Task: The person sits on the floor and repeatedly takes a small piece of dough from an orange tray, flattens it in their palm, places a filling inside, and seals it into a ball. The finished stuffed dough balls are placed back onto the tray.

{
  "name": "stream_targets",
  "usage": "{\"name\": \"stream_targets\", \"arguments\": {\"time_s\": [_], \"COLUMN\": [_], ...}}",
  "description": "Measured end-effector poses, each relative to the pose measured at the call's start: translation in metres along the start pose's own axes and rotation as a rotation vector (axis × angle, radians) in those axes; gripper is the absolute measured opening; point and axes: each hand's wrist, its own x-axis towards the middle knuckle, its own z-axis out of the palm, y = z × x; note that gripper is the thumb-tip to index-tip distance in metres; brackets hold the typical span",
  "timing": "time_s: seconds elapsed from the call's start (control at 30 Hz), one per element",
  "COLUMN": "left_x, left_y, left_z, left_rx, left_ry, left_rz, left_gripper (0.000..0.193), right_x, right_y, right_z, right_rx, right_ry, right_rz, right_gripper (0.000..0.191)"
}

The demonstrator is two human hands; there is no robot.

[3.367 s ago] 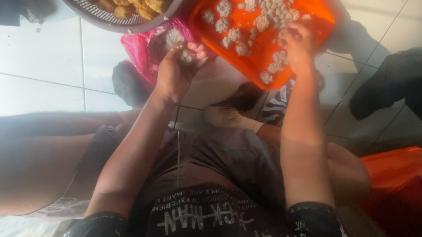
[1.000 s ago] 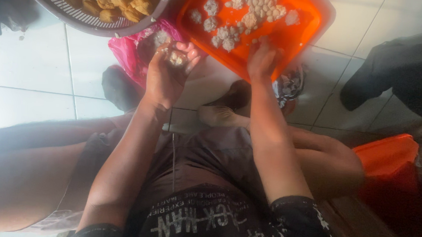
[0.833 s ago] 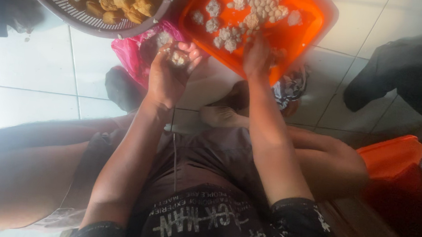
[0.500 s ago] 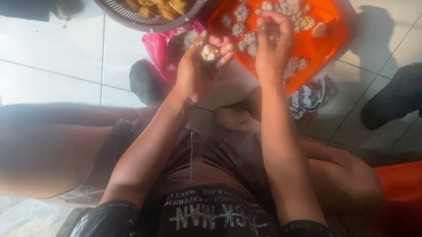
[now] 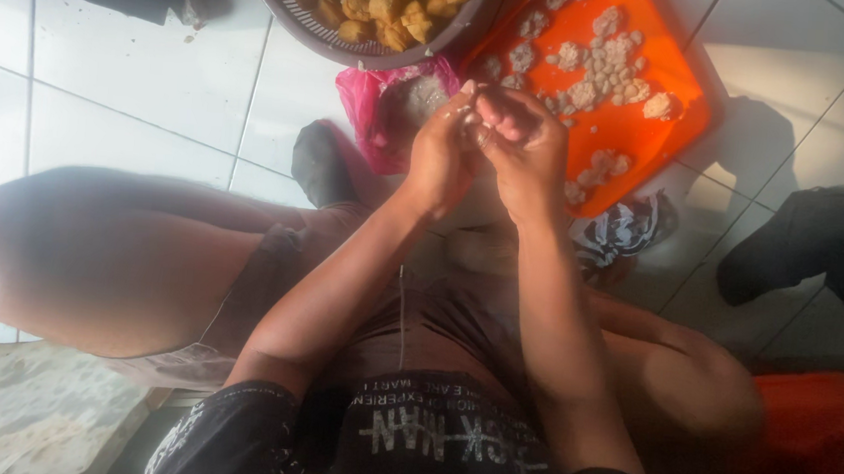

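I bring my left hand [image 5: 438, 158] and right hand [image 5: 519, 149] together above the orange tray [image 5: 651, 135]; fingers pinch a small pale piece, hardly visible between them.

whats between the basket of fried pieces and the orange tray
In the head view the basket rim and the orange tray nearly meet, no floor showing. Just below that spot sits a pink bag of pale filling, with both hands together beside it.
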Motion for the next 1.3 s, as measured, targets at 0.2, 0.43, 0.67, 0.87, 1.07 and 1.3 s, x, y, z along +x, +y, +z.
{"name": "stream_targets", "arguments": {"time_s": [0.2,0.43,0.67,0.87,1.07,1.3], "left_x": [-0.001,0.002,0.003,0.005,0.009,0.008], "left_y": [0.005,0.019,0.015,0.021,0.012,0.009], "left_z": [0.008,0.016,0.013,-0.002,0.000,0.003], "left_rx": [-0.028,-0.169,-0.128,-0.159,-0.154,-0.094], "left_ry": [-0.019,-0.016,0.014,0.061,0.104,0.132], "left_rz": [-0.070,-0.104,-0.087,-0.061,-0.115,-0.142], "left_gripper": [0.024,0.028,0.028,0.024,0.025,0.025], "right_x": [-0.003,-0.014,-0.002,0.046,0.051,0.047], "right_y": [-0.005,-0.066,-0.060,-0.013,0.052,0.066], "right_z": [0.001,0.001,-0.014,-0.126,-0.144,-0.116], "right_rx": [-0.158,0.002,-0.035,0.360,-0.186,-1.514], "right_ry": [-0.029,-0.147,-0.126,0.462,0.648,0.353], "right_rz": [-0.101,0.000,-0.068,0.104,0.425,0.070], "right_gripper": [0.043,0.048,0.059,0.033,0.032,0.041]}}
